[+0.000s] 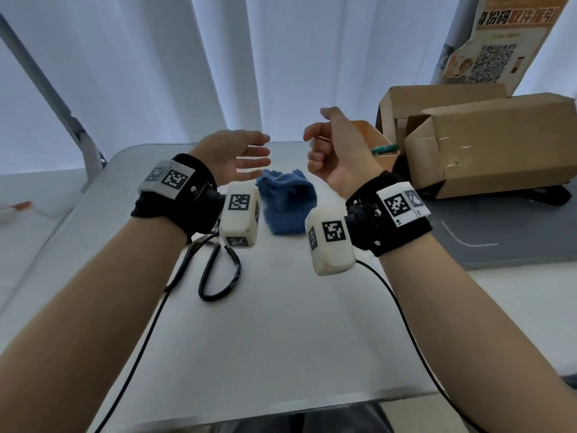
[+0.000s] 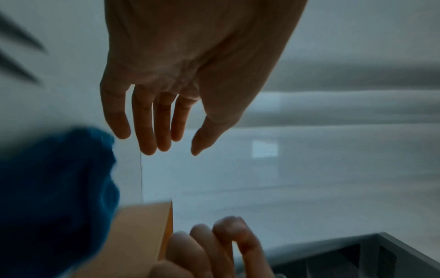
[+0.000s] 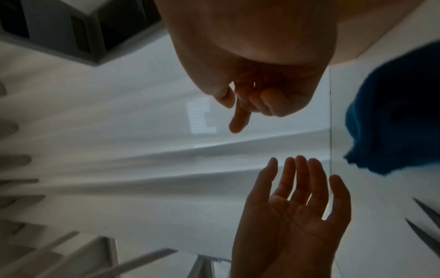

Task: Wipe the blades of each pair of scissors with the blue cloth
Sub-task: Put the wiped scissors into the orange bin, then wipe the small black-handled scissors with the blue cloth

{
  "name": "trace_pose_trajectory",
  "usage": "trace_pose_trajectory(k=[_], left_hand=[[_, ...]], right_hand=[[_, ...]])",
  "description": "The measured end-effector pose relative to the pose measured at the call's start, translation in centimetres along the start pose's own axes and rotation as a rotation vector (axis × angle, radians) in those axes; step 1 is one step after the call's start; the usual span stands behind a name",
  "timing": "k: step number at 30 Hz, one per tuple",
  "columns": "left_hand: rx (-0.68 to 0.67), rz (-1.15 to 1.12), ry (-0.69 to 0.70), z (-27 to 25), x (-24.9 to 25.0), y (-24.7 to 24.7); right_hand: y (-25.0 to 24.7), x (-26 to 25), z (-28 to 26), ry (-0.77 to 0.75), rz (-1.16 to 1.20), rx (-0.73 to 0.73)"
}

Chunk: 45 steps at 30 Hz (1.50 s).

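Note:
Both of my hands hover above the white table (image 1: 281, 332), and neither holds anything. My left hand (image 1: 249, 157) is open, palm turned inward, with straight fingers (image 2: 152, 131). My right hand (image 1: 318, 148) faces it with fingers curled into the palm (image 3: 269, 101). The crumpled blue cloth (image 1: 288, 201) lies on the table below and between them. Black-handled scissors (image 1: 232, 273) lie under my left wrist, and the wrist camera hides their blades. In the right wrist view, blurred blades (image 3: 426, 225) show at the lower right.
An orange box (image 1: 370, 132) behind my right hand holds something with a green handle (image 1: 385, 149). Two cardboard boxes (image 1: 487, 142) stand at the right on a grey mat (image 1: 499, 242). White curtains hang behind the table. Black cables trail from both wrists.

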State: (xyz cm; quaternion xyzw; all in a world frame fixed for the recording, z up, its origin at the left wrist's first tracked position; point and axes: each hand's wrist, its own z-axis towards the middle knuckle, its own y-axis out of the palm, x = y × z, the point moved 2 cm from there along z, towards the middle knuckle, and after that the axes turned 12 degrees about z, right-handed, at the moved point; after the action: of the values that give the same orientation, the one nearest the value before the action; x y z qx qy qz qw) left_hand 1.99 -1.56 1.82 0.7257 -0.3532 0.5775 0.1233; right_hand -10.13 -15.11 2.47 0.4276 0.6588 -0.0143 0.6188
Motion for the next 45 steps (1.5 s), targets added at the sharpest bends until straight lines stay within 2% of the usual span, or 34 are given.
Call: trace_pose_trajectory(k=[3, 8, 11, 14, 17, 21, 25, 29, 33, 39, 45], left_hand=[[0.04, 0.146, -0.013, -1.2, -1.2, -3.3], [0.071, 0.604, -0.015, -2.6, -3.7, -7.8], [0.043, 0.895, -0.092, -2.9, -5.4, -10.0], [-0.001, 1.088, -0.209, -3.1, -6.8, -11.4], [0.003, 1.212, -0.286, -3.2, -7.9, -11.7], [0.078, 1.314, -0.302, -2.8, -8.6, -11.4], [0.084, 1.393, -0.338, -2.4, -7.8, -10.5], [0.05, 1.411, -0.32, -1.9, -7.7, -10.0], [0.022, 1.289, -0.244, -1.6, -6.5, -10.5], [0.097, 0.846, 0.032, -2.1, -2.1, -9.7], [0.046, 0.474, 0.164, -1.3, 0.4, -6.8]], right_hand=[[3.2, 2.3, -0.4, 0.041, -0.154, -0.098], [7.3, 6.2, -0.8, 0.132, -0.342, -0.229], [8.3, 7.9, -0.7, 0.171, -0.432, -0.261], [8.8, 9.3, -0.7, 0.197, -0.495, -0.284], [8.9, 10.2, -0.6, 0.212, -0.537, -0.291], [8.4, 10.7, -0.4, 0.236, -0.543, -0.272], [7.6, 10.6, 0.0, 0.238, -0.535, -0.25], [6.9, 10.1, 0.3, 0.228, -0.495, -0.239], [6.2, 9.2, 0.7, 0.211, -0.465, -0.244], [5.7, 7.9, 1.1, 0.164, -0.41, -0.293], [4.9, 6.1, 1.4, 0.055, -0.607, -0.39]])
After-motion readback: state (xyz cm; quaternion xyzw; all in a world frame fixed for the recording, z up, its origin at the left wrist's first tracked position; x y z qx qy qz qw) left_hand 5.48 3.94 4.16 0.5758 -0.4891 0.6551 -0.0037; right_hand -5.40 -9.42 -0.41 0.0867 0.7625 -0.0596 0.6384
